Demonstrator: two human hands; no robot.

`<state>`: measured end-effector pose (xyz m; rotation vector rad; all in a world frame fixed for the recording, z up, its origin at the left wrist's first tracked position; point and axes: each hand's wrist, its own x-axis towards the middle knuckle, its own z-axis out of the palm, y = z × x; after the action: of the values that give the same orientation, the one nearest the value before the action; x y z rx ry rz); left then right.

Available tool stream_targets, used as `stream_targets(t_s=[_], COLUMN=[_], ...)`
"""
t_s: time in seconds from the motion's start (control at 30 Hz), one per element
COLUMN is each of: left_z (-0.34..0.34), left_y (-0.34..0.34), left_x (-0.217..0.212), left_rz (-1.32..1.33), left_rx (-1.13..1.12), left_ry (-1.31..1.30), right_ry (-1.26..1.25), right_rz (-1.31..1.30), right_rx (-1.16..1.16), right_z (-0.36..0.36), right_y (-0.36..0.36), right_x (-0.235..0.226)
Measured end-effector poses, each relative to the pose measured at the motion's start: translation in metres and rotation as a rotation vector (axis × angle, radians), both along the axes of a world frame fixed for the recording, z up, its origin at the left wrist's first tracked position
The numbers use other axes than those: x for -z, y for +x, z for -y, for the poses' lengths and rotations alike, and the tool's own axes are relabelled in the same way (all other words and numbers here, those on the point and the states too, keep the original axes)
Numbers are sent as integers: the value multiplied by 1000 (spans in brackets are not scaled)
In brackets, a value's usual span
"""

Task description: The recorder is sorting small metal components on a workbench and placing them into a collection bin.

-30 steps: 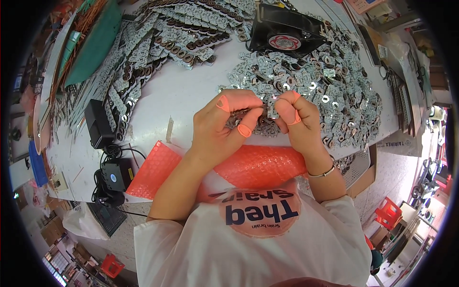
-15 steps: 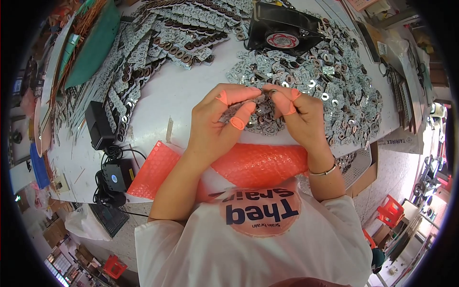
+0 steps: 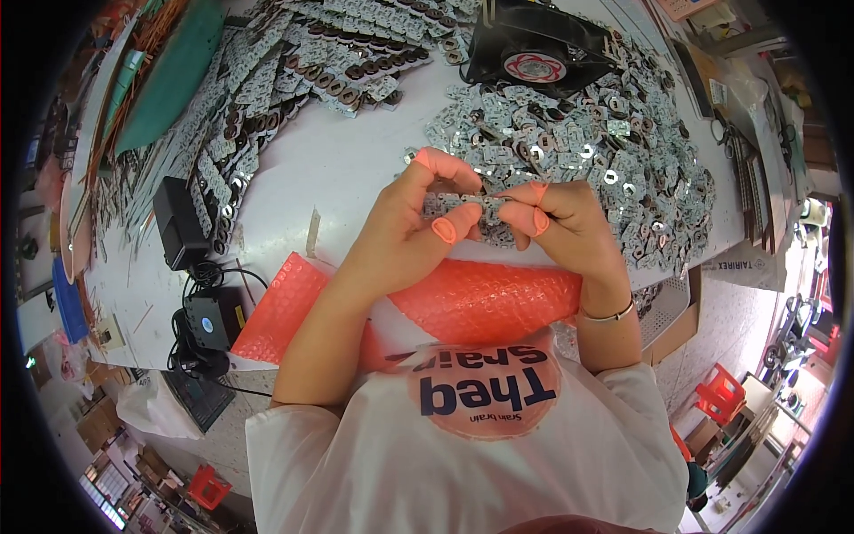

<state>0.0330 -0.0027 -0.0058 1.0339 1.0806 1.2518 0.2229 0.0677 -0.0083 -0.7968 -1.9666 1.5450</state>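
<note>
A: Log the hands first. What does your left grip (image 3: 418, 227) have?

B: Your left grip is pinched shut on the left end of a strip (image 3: 463, 206), a short row of small silver plates. Orange cots (image 3: 444, 230) cover your fingertips. Your thumb sits under the strip, with your forefinger arched over it.

A: And the right grip (image 3: 560, 222)?

B: It is closed on the strip's right end, with cots on those fingers too. The strip runs level between your two grips, held up off the tabletop (image 3: 342, 169). A thin bracelet (image 3: 609, 314) sits on your right wrist.

A: What lies around the grips?

B: A loose heap (image 3: 605, 151) of the same silver plates spreads beyond and to the right of your right grip. Rows of uncut strips (image 3: 294, 67) lie far beyond your left grip. A black fan (image 3: 534, 49) stands beyond the heap. An orange bubble-wrap sheet (image 3: 480, 298) lies just below both grips, under your wrists, at the tabletop's near edge. A black adapter (image 3: 178, 222) sits well out to the left of your left grip, with a second black box (image 3: 211, 322) nearer you.

A: Can you read the strip's plate count?

B: No, your fingers cover too much of it.
</note>
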Motion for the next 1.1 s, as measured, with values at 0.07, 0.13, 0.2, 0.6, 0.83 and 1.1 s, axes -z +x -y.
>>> stream_targets(t_s=[0.07, 0.13, 0.2, 0.6, 0.83, 1.1], left_z=[1, 2, 3, 0, 1, 4], left_y=[0, -3, -7, 4, 16, 13], left_x=[-3, -5, -5, 12, 10, 12], left_rz=[57, 116, 349, -357, -274, -344], left_rx=[25, 50, 218, -103, -271, -185], left_ry=[-80, -157, -192, 395, 305, 445], right_ry=[177, -94, -363, -75, -191, -239], right_rz=[61, -54, -168, -98, -135, -168], right_rx=[39, 9, -21, 226, 252, 303], right_z=[1, 6, 10, 12, 15, 23], right_y=[-3, -1, 1, -10, -10, -13], right_x=[3, -5, -6, -1, -3, -5])
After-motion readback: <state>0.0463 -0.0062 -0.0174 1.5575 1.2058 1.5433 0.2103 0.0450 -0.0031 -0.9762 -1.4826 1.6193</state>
